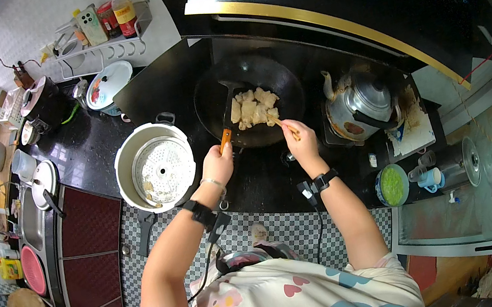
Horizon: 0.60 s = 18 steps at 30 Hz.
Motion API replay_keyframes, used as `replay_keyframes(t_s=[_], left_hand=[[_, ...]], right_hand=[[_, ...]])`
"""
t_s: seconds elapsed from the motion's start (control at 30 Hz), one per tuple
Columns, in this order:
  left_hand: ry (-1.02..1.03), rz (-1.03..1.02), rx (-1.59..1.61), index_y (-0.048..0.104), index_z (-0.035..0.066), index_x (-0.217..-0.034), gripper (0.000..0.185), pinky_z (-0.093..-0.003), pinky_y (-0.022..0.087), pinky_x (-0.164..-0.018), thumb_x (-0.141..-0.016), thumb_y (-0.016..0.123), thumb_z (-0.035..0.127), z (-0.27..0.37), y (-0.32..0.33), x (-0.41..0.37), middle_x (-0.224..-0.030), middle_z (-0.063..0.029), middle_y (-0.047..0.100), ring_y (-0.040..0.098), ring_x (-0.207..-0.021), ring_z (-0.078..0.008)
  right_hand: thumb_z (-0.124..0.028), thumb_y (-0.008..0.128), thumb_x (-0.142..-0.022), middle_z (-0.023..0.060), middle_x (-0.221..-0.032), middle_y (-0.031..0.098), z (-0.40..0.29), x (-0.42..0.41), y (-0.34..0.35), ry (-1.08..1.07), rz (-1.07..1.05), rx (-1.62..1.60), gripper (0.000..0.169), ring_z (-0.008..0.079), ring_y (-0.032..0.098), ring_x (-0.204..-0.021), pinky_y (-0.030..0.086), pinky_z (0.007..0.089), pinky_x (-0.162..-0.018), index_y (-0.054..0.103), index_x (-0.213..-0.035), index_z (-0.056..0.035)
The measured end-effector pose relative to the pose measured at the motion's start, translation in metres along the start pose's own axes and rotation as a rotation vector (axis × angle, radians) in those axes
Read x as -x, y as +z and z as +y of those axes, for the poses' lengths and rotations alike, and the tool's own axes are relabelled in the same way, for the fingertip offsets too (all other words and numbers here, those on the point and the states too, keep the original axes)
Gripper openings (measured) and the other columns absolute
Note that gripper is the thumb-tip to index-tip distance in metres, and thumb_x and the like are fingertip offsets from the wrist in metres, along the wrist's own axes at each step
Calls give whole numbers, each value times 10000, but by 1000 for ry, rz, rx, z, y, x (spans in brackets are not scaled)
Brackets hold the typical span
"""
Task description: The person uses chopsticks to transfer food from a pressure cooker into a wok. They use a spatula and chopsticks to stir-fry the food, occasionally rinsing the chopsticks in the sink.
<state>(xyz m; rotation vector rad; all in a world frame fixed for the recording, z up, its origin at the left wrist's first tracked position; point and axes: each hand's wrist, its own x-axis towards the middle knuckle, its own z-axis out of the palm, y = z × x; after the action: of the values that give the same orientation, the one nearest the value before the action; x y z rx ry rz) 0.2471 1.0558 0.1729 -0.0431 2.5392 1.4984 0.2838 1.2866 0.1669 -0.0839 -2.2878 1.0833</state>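
Note:
Pale, chunky pieces of food (250, 109) lie together in a dark wok (283, 83). My left hand (217, 166) grips the orange-brown handle of a metal spatula (228, 102), whose dark blade rests in the wok left of the pieces. Wooden chopsticks (284, 126) are held in my right hand (301, 141), with their tips at the lower right edge of the food. Left of the wok, near my left hand, stands an open pressure-cooker pot (120, 168) with a perforated steamer plate (161, 161) inside and some bits of food on it.
A stained metal kettle (351, 107) stands right of the wok. Farther right are a bowl of chopped greens (392, 185) and a blue cup (431, 180). A lidded enamel pot (108, 86) is at the back left. The range hood's gold edge (326, 23) juts out above.

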Motion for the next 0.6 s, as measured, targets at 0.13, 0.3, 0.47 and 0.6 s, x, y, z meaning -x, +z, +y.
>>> replay_keyframes(t_s=[0.13,0.3,0.47,0.6], left_hand=[[-65,-37,84,590,-50,-923,421,-409,485,-711,-910,518,365,-6,29,-36,-790,-223,640,634,-778,-360],[-87,11,-46,602,-28,-943,422,-382,478,-657,-913,522,385,6,52,-39,-766,-171,638,622,-721,-302],[-95,42,-77,544,-54,-1041,495,-366,478,-631,-866,601,405,3,63,-31,-788,-166,627,610,-710,-274],[-270,-38,-3,447,-47,-1141,554,-304,439,-476,-830,677,349,3,62,-25,-714,-90,566,552,-564,-170]], right_hand=[[-121,638,-835,141,-957,662,7,8,7,-187,-110,47,144,322,631,-875,514,367,-762,662,-947,-33],[-140,653,-815,105,-983,655,7,15,7,-320,-255,216,147,286,622,-902,523,365,-752,671,-940,-65],[-133,664,-788,103,-991,636,16,15,4,-401,-333,278,203,276,614,-927,524,371,-757,654,-981,-69],[-101,660,-773,122,-1067,608,21,16,-2,-422,-437,307,249,294,584,-1011,509,385,-813,640,-1020,-83]])
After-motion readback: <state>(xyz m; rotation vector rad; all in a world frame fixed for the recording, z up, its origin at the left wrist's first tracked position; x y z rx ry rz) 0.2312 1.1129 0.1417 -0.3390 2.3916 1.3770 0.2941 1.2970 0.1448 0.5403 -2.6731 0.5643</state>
